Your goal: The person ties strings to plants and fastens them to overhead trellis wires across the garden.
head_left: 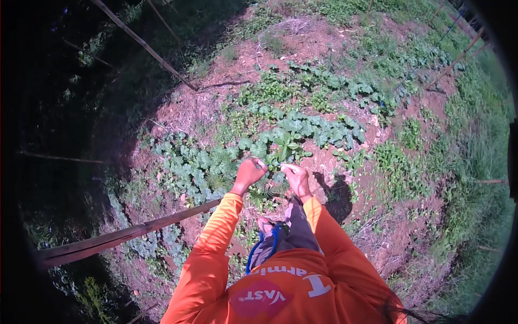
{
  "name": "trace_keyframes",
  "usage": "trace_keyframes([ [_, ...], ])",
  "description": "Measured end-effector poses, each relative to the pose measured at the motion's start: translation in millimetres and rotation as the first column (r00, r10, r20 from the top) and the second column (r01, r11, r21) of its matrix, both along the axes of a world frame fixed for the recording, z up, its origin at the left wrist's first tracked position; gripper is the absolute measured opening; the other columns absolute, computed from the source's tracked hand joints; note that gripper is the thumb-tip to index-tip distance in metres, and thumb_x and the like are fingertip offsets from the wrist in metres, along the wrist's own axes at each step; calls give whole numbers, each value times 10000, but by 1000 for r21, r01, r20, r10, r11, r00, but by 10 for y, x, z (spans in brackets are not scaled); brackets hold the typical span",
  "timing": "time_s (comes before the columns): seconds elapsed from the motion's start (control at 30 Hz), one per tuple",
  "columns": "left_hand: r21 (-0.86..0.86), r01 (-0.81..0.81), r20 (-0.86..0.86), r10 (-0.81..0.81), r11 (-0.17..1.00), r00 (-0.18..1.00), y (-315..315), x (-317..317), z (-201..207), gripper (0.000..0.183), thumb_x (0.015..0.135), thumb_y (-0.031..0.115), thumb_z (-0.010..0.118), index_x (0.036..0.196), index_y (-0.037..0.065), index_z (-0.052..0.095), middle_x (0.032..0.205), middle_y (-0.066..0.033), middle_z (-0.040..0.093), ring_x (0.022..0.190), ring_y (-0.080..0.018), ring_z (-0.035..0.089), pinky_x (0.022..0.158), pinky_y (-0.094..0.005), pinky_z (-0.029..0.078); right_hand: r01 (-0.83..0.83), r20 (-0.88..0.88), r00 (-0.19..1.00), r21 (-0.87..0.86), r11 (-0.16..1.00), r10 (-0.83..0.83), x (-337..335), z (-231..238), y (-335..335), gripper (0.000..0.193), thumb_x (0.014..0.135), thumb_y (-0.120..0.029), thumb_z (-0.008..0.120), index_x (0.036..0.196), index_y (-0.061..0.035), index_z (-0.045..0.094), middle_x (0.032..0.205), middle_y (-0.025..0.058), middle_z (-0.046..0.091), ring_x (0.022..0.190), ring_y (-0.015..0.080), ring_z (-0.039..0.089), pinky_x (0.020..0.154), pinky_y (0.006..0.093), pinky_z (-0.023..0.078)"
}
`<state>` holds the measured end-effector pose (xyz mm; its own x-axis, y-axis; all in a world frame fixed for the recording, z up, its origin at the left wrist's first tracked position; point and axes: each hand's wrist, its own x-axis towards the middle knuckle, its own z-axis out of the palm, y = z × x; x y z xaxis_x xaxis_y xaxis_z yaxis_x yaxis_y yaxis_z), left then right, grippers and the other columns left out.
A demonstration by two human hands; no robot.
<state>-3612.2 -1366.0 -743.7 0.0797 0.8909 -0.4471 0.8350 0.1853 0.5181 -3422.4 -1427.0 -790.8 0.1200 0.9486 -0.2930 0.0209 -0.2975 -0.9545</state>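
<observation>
Both arms, in orange sleeves, reach forward over low green plants. My left hand (250,174) is closed, its fingertips pinched together and turned toward the other hand. A short gap to the right, my right hand (297,179) is closed in a pinch too, thumb and fingers pressed together. Something small, thin and bluish seems to run between the fingertips, too fine to name. Just beyond the hands stands a leafy plant (287,143) with broad, lighter green leaves. Below the hands, a blue cord (275,240) hangs in loops beside my dark trousers.
A wooden pole (129,232) slants in from the left and ends near my left forearm. Rows of broad-leaved plants (324,129) cross the reddish soil ahead. Another thin pole (145,46) leans at the upper left, and a stake (453,62) stands at the far right.
</observation>
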Motion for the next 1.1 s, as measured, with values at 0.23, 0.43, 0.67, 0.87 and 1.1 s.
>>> trace_keyframes([
  [0.23, 103, -88, 439, 34, 991, 898, -382, -61, -423, 229, 911, 257, 603, 1005, 98, 739, 887, -169, 717, 813, -308, 705, 790, -383, 530, -693, 623, 676, 355, 628, 394, 79, 526, 5, 126, 818, -18, 630, 930, -21, 688, 917, 156, 640, 792, 348, 644, 695, 410, 535],
  [0.43, 155, -179, 348, 116, 972, 930, -329, 98, -295, 249, 911, 278, 597, 989, 85, 732, 830, -205, 689, 788, -343, 691, 734, -398, 530, -537, 439, 792, 169, 826, 425, 35, 516, 290, 155, 834, -72, 660, 975, -15, 693, 794, 166, 672, 729, 344, 654, 673, 393, 539],
  [0.67, 246, -192, 300, 114, 950, 947, -258, 180, -141, 253, 896, 297, 634, 973, 78, 736, 829, -198, 695, 757, -338, 696, 700, -395, 534, -533, 613, 708, 140, 834, 349, 220, 452, 302, 177, 843, -178, 663, 835, -6, 706, 765, 202, 675, 697, 392, 652, 647, 450, 528],
  [0.87, 195, -153, 334, 81, 969, 939, -303, 204, -173, 250, 913, 269, 603, 1022, 79, 723, 923, -201, 698, 854, -344, 694, 749, -385, 533, -724, 667, 535, 45, 689, 519, 126, 476, 564, 146, 836, -175, 652, 843, -34, 689, 801, 186, 654, 816, 396, 628, 753, 463, 503],
  [1.1, 107, -255, 238, 224, 961, 945, -308, 314, -65, 285, 828, 320, 691, 1004, 98, 718, 783, -186, 683, 702, -351, 666, 663, -429, 518, -700, 278, 697, 63, 711, 661, 84, 347, 905, 152, 875, -117, 555, 899, -33, 680, 763, 93, 672, 677, 156, 647, 634, 325, 516],
])
